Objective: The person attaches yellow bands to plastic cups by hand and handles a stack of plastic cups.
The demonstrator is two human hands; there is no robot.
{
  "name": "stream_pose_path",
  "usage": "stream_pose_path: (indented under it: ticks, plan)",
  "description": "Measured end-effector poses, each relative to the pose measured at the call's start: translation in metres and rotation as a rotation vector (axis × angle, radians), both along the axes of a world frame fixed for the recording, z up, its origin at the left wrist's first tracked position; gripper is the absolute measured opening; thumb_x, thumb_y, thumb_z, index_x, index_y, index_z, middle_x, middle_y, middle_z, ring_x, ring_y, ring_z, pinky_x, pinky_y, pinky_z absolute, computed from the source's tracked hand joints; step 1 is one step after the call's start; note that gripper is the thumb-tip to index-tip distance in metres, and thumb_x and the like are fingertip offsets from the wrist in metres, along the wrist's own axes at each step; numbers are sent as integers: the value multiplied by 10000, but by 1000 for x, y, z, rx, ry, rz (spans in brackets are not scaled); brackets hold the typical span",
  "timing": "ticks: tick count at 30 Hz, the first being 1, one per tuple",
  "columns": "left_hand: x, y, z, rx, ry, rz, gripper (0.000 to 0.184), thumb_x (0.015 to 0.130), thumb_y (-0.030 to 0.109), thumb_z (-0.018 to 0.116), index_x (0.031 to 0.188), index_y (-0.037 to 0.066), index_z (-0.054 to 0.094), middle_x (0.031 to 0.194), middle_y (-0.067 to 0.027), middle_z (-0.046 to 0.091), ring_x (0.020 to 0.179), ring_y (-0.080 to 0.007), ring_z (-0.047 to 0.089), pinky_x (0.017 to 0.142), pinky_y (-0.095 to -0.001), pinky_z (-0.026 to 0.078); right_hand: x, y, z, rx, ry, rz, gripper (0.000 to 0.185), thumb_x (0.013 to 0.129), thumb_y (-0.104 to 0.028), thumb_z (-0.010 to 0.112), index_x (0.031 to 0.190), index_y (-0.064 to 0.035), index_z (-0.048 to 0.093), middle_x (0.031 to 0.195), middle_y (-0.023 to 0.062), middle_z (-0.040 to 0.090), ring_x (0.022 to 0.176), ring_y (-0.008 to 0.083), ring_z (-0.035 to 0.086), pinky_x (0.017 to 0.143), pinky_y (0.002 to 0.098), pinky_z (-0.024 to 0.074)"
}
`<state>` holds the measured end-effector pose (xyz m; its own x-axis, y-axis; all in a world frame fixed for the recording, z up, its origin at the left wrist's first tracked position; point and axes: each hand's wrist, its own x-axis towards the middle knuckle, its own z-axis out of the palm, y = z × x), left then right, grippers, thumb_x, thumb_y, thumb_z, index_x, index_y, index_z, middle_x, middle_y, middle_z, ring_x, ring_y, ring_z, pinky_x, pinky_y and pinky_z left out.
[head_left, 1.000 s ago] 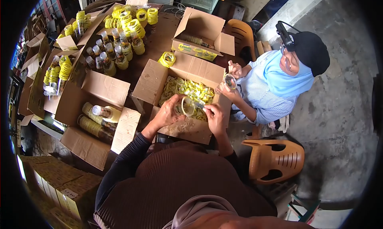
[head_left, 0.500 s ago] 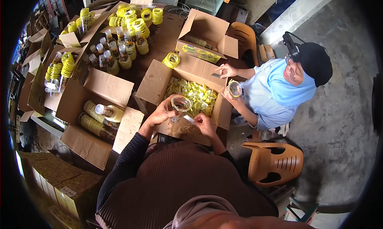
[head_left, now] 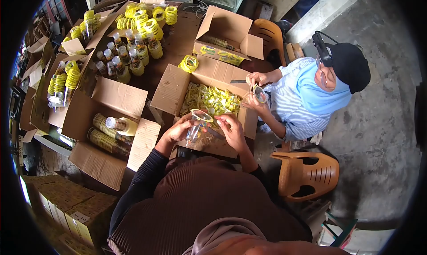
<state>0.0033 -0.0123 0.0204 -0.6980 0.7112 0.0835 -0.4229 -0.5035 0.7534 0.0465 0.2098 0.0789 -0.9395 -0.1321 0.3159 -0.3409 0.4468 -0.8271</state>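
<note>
- Head view: clear cup (head_left: 193, 133) mid-frame, held in the air over the near side of an open carton (head_left: 170, 88); yellowish rim up, body leaning, base toward bottom left.
- Left hand (head_left: 180, 129): fingers clamped on the cup's upper side, just under the rim.
- Right hand (head_left: 231, 128): fingers drawn together beside the rim, seemingly closed on a flat blade (head_left: 215, 133) that shows below them; exact grip partly hidden.
- Handling, judged: light, thin-walled plastic; smooth, could slip. Wall likely gives if squeezed; rim probably stiffer. Best hold: just under the rim, light pressure, fingers away from the blade side.
- Edges near: near flap (head_left: 207, 148) beneath the cup, right flap (head_left: 249, 122) by the right wrist. Inside the carton, a loose heap of yellow strips (head_left: 211, 99), soft-looking.
- Ring stack (head_left: 188, 64) at the carton's far left corner; looks easy to knock.
- Right of centre: another person's hands (head_left: 259, 104) work at a second cup, near enough to limit reach that way; a dark strip juts from them over the carton.
- Left: second carton's pale flap (head_left: 143, 144) stands near the left forearm.
- Room, judged: best straight up, or back toward the torso. Brown table (head_left: 183, 35) shows at upper middle; orange chair (head_left: 309, 177) lower right.
</note>
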Motion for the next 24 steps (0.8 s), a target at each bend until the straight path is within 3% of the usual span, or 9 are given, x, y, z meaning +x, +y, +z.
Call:
stream_pose_path:
  ticks: [1,3,5,7,11,17,21,23,24]
  plan:
    - [2,2,9,10,15,-26,769,829,393,678,1412,5,361,1229,-160,592,1090,-261,615,953,-360,476,-1,-1,11,-2,-1,-9,105,919,-51,620,1006,4,643,994,102,629,847,199,636,730,301,514]
    - [5,3,18,-52,15,-13,740,839,366,672,1409,1,373,1214,-156,601,1076,-250,623,954,-355,476,-2,-1,26,14,33,218,156,910,-29,627,1062,-16,658,977,102,626,846,206,611,676,296,493]
    - [1,0,15,-77,96,-105,696,857,317,655,1404,-9,374,1195,-154,611,1059,-246,630,943,-348,480,-1,1,27,-3,2,266,133,907,-6,624,1037,-4,650,971,97,624,849,198,609,674,299,489]
    - [1,-2,10,-77,71,-145,670,867,293,656,1391,-21,379,1181,-157,615,1024,-239,642,925,-341,489,-2,8,22,-119,-208,394,91,901,-1,628,991,13,629,966,98,619,856,182,608,692,289,492]
    - [6,0,17,-132,41,-204,698,823,230,659,1390,-50,363,1201,-157,571,1014,-229,629,883,-347,509,0,13,27,-85,-146,484,59,899,7,628,953,20,608,953,98,609,858,167,600,709,276,493]
    - [25,18,40,-234,75,5,633,840,196,695,1377,3,421,1174,-103,580,980,-203,619,855,-328,507,9,14,22,-144,-130,350,62,885,44,603,936,15,585,940,89,588,842,154,583,725,271,493]
    - [37,23,44,-387,209,179,637,819,139,720,1378,33,434,1065,-47,587,934,-153,586,880,-320,483,9,14,10,-157,20,303,136,845,99,573,946,10,549,950,93,576,831,174,587,719,272,495]
    - [42,26,39,-465,522,408,650,812,174,718,1373,33,421,1050,-44,602,961,-161,587,904,-325,472,9,12,2,-235,49,260,170,831,113,562,963,8,536,957,106,577,828,190,591,713,277,493]
    - [48,30,46,-464,485,460,649,733,86,703,1328,57,445,1046,-55,624,1007,-162,592,909,-320,480,8,13,-3,-271,-3,257,133,866,94,554,968,11,533,961,93,566,833,165,585,710,272,487]
